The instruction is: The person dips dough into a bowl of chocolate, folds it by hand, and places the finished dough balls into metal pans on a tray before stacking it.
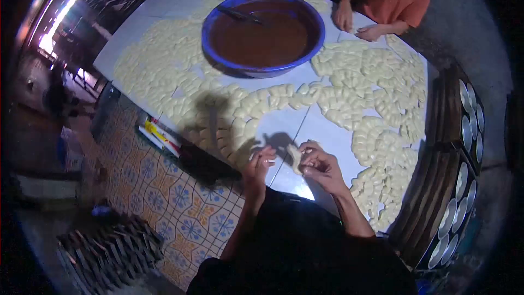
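Over the near edge of the white tiled table (278, 125), my right hand (323, 168) pinches a pale piece of dough (295, 158) between thumb and fingers. My left hand (258, 168) is a little to the left of it, apart from the dough. Its fingers are stretched out and nothing shows in them. Many flat pale dough pieces (360, 95) lie close together across the table, some overlapping. A shadow of my head and hands falls over the pieces on the near left.
A blue basin (263, 70) of brown liquid, with a dark utensil (240, 15) in it, stands at the back. Another person (385, 0) works at the far right. Racks of round metal moulds (448, 218) line the right edge. Stacked dark strips (112, 254) lie lower left.
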Available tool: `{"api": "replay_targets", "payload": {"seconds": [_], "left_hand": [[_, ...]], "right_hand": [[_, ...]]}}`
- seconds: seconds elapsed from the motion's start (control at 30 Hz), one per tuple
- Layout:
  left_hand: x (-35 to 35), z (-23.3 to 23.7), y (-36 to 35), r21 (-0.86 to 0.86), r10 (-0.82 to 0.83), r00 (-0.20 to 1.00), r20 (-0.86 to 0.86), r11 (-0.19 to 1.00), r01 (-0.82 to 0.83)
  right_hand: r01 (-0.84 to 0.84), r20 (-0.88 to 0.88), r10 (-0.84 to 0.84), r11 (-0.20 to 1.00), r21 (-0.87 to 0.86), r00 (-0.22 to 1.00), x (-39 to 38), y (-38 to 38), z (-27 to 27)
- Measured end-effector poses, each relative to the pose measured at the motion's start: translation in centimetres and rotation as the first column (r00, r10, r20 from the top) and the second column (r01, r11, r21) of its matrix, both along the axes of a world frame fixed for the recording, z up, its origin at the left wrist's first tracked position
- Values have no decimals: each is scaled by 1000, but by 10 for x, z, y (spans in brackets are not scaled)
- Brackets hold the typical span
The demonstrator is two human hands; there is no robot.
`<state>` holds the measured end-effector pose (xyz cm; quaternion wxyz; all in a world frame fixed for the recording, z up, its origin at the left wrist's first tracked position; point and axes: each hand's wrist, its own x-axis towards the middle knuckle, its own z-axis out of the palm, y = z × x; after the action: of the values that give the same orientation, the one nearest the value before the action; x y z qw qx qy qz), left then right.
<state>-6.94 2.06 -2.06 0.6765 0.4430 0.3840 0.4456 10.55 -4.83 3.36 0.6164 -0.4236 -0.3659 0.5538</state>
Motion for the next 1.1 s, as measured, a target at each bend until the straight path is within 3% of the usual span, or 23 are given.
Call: {"api": "replay_targets", "payload": {"seconds": [0.03,0.13,0.17,0.2,0.23,0.27,0.33,0.4,0.43,0.47,0.5,0.53,0.6,0.67,0.7,0.77,0.8,0.83,0.87,0.9,0.97,1.03,1.1], "left_hand": [[12,13,-5,144,-74,997,7,987,72],[43,26,-7,458,-115,984,-133,874,164],[49,26,-7,413,-117,985,-126,897,160],[53,25,-7,368,-113,986,-120,918,150],[57,22,-7,315,-110,989,-93,940,135],[60,19,-7,258,-105,992,-70,959,120],[63,17,-6,195,-137,988,-74,969,149],[67,20,-3,195,-201,973,-115,956,221],[71,11,-1,84,-296,894,336,955,285],[71,28,5,-203,-208,733,647,880,429],[74,27,8,-340,-136,705,696,803,490],[78,27,12,-456,-55,680,732,703,547],[93,35,26,-479,-75,716,694,693,538],[108,47,60,-219,-294,501,814,643,734],[118,57,82,-77,-397,371,840,588,805],[143,43,155,-138,-481,664,573,742,656],[160,54,196,-151,-398,898,189,892,427],[169,68,224,16,-382,924,10,924,382],[183,59,255,263,-183,898,-399,916,303],[196,31,287,453,162,661,-732,841,295],[199,70,274,165,-113,499,-859,862,479],[202,54,287,-161,-445,506,-739,846,509],[194,52,280,33,-242,538,-808,892,452]], "right_hand": [[90,175,-99,994,58,980,2,2,-4],[374,83,-371,927,-19,925,-20,6,5],[448,203,-429,893,-53,880,-20,7,11],[437,478,-473,879,193,740,-12,11,-7],[367,535,-372,922,121,758,-4,9,-7],[296,581,-263,954,40,770,2,10,-4],[387,485,-395,914,121,780,7,21,7],[296,478,-362,932,210,801,18,24,-2],[211,485,-319,941,264,815,15,24,-9],[131,493,-281,939,317,824,14,25,-13],[67,670,-271,947,313,692,21,27,-15],[112,531,-242,958,265,812,26,31,-19],[171,185,-197,974,146,963,28,35,-28],[-127,56,132,989,-80,990,60,28,-52],[-28,125,27,1000,6,992,58,31,-48],[99,104,-109,990,97,989,60,35,-49],[117,69,-120,992,50,990,62,34,-52],[154,84,-159,986,59,984,64,34,-63],[191,98,-197,979,66,976,65,34,-72],[200,64,-203,979,46,977,66,31,-76],[224,-6,-224,975,7,975,68,29,-81],[229,-38,-230,973,-31,972,73,27,-96],[262,-79,-259,965,25,963,71,24,-96]]}}
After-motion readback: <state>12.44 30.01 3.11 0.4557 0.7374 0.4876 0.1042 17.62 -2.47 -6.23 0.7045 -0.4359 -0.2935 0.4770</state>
